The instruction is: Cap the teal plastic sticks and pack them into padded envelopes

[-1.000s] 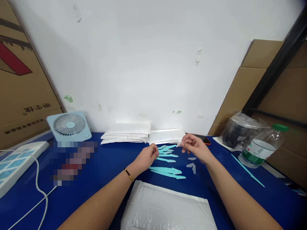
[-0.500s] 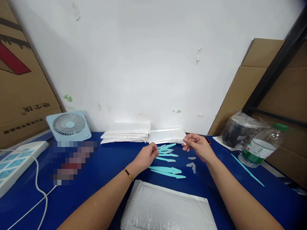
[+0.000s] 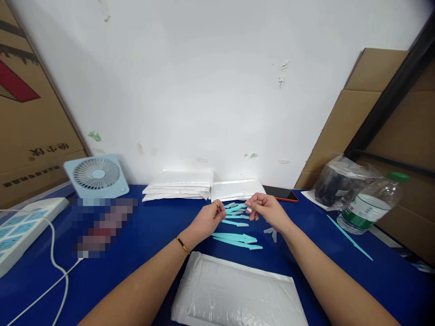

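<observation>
Between my hands, a turquoise razor-like stick spans from the fingers of my left hand [image 3: 208, 221] to those of my right hand [image 3: 267, 209]. My left hand pinches its left end. The fingers of my right hand are pressed together at its other end, with a small pale piece among them. Several turquoise sticks [image 3: 238, 244] lie on the blue table just below and behind my hands. Small translucent caps [image 3: 272, 232] rest beneath my right wrist. A white padded envelope [image 3: 238, 290] lies flat in front, between my forearms.
Stacked padded envelopes [image 3: 176, 184] and another envelope [image 3: 237, 189] lie by the wall, near a phone [image 3: 282, 194]. A fan [image 3: 98, 175], power strip [image 3: 30, 231] and cables are left. A bottle [image 3: 369, 208], a bagged dark object [image 3: 331, 183] and one stick [image 3: 350, 237] are right.
My right hand has moved left, up to the end of the stick at my left hand, uncovering the phone. My left hand has barely moved. The view has shifted slightly.
</observation>
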The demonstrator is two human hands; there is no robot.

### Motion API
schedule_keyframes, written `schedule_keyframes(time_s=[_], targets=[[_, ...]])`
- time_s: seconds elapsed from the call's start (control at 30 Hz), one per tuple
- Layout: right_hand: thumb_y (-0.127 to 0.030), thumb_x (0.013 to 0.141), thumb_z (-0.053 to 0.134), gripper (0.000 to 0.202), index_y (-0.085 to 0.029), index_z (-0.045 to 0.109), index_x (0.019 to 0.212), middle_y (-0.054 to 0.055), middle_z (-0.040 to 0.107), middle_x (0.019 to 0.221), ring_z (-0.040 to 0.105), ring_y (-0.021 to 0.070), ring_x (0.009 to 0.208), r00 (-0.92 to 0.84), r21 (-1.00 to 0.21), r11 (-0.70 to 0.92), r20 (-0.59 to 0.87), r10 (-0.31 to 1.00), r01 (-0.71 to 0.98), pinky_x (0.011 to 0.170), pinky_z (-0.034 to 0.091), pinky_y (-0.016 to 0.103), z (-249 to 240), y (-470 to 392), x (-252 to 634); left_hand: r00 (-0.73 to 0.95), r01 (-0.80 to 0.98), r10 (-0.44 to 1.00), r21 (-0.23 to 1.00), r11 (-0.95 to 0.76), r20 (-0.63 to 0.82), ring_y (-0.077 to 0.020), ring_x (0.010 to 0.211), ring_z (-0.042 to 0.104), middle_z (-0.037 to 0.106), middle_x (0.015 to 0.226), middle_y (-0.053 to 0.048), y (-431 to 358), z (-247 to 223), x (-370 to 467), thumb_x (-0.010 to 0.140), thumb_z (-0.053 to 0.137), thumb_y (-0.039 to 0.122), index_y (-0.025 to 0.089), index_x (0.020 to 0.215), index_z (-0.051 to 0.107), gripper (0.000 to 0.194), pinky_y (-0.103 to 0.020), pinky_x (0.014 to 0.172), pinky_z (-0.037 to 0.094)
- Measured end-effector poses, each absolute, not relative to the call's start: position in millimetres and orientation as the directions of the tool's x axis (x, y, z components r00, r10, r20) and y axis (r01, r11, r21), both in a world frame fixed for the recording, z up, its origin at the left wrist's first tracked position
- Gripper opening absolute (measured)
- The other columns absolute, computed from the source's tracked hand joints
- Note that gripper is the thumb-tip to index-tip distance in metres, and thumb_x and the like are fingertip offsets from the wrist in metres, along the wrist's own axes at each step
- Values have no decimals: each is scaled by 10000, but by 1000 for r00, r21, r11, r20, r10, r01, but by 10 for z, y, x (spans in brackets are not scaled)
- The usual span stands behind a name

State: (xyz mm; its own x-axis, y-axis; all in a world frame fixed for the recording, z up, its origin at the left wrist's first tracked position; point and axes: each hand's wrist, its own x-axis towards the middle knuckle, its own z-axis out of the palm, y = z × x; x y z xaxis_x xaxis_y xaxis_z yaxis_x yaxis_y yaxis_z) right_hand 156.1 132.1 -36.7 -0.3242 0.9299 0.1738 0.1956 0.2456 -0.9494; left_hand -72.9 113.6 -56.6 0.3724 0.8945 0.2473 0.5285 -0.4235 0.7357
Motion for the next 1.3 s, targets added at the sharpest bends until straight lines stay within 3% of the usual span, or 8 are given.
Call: schedule_keyframes(time_s=[0.07,0.17,0.3,0.37,0.5,0.63,0.8,1.3], targets=[[-470,761,571,300,-175,590,816,20,641,689,596,131,524,-339,-885,294,169,925,362,455,402,221,-359,1361,1677,353,604,901,675,-424,251,-125,657,546,591,721,8,1175,-606,-754,848,394,256,201,821,482,106,-226,603,394],[-418,741,575,250,-188,648,806,27,646,747,580,138,592,-342,-656,370,178,923,658,538,417,245,-374,1468,2019,321,736,915,544,-402,243,-149,722,552,597,763,-12,1227,-657,-795,833,435,245,199,820,531,107,-247,651,400],[-352,607,680,208,-182,663,726,27,647,737,570,160,651,-351,-480,284,-54,935,830,566,411,245,-498,1611,2416,330,802,903,424,-421,274,-193,910,534,597,964,-36,1197,-636,-801,777,545,290,221,910,588,157,-289,782,400],[-359,602,685,223,-175,647,724,27,645,720,567,158,647,-354,-499,252,-122,927,829,558,409,239,-572,1651,2475,416,761,875,432,-485,249,-192,925,530,590,983,-28,1142,-604,-776,749,585,354,236,916,606,206,-283,799,401],[-376,636,664,223,-170,618,708,32,640,705,561,155,633,-377,-559,261,-100,921,787,538,408,238,-611,1645,2398,538,703,834,480,-524,123,-181,848,553,612,894,-18,1058,-592,-709,710,618,365,233,808,657,168,-252,719,410],[-415,663,659,265,-167,594,730,18,626,676,561,137,572,-431,-710,243,-94,898,661,512,422,239,-463,1536,2258,497,717,865,531,-451,63,-160,726,556,620,812,-12,1076,-648,-696,741,564,315,217,701,649,136,-241,601,387],[-395,676,679,289,-138,620,794,18,629,635,594,130,562,-579,-871,189,-127,805,454,533,455,241,-261,1356,2099,367,714,920,592,-374,138,-154,711,544,603,813,-22,1140,-658,-747,772,521,318,196,743,619,159,-239,586,378],[-400,670,691,307,-121,628,783,26,647,589,628,143,556,-565,-878,169,-132,815,448,521,482,241,-257,1308,1988,354,721,920,578,-383,167,-159,729,540,607,820,-34,1096,-530,-733,783,512,298,185,748,608,152,-258,605,380]])
